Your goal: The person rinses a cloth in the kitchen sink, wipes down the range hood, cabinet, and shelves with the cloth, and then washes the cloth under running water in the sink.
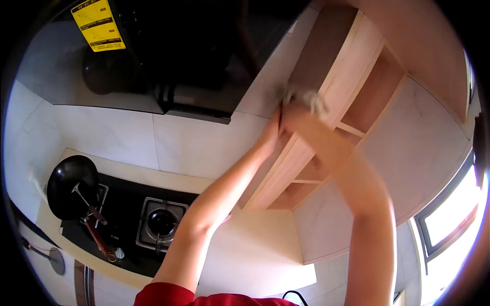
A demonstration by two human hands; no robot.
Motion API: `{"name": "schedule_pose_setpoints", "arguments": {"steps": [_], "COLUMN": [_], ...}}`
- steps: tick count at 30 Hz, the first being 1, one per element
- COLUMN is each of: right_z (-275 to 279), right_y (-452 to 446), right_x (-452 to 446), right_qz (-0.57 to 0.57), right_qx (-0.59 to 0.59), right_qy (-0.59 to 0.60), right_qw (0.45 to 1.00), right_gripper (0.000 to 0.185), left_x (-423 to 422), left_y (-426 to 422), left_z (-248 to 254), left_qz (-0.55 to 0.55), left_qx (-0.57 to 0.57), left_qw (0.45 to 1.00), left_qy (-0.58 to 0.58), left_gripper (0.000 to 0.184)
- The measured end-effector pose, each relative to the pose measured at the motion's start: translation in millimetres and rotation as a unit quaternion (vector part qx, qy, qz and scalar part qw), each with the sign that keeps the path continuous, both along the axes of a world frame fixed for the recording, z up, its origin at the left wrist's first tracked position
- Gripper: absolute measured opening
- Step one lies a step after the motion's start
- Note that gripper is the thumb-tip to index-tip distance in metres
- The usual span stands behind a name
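Both of my arms reach up to a light wooden shelf unit (pixel 337 76) on the tiled wall. My right hand (pixel 296 116) is closed on a pale grey-white cloth (pixel 317 103) at the face of the unit, and both are smeared by motion. Just to the left is my left hand (pixel 269 136), close beside the right one at the unit's wall-side edge. Its fingers are mostly hidden, so I cannot tell how they are held.
A black range hood (pixel 199 56) with a yellow label (pixel 99 25) hangs at upper left. Below it, a black wok (pixel 71 178) with a utensil in it sits on the gas stove (pixel 127 204). A bright window (pixel 449 219) is at right.
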State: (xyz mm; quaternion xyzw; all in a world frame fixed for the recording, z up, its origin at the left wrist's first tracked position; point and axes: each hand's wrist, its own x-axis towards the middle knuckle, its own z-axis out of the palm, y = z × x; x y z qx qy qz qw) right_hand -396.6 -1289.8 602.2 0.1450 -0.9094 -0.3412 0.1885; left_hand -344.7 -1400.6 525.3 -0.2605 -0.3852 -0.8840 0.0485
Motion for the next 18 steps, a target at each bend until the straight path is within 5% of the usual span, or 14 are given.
{"name": "schedule_pose_setpoints", "arguments": {"steps": [4, 7, 11, 18], "right_z": [164, 215, 177, 19], "right_y": [-21, -37, -40, -24], "right_x": [10, 29, 29, -34], "right_qz": [-0.022, -0.005, 0.1, 0.102], "right_qx": [0.069, 0.085, 0.057, -0.047], "right_qy": [0.127, 0.181, 0.19, 0.082], "right_qw": [0.989, 0.98, 0.975, 0.99], "right_gripper": [0.037, 0.037, 0.034, 0.033], "left_x": [-36, -48, -45, -62], "left_y": [12, 16, 18, 10], "left_z": [135, 195, 173, 45], "left_qz": [0.118, 0.212, 0.237, 0.195], "left_qx": [-0.015, -0.044, -0.093, -0.154], "left_qw": [0.983, 0.949, 0.945, 0.965], "left_qy": [0.142, 0.229, 0.204, 0.084], "left_gripper": [0.054, 0.052, 0.051, 0.051]}}
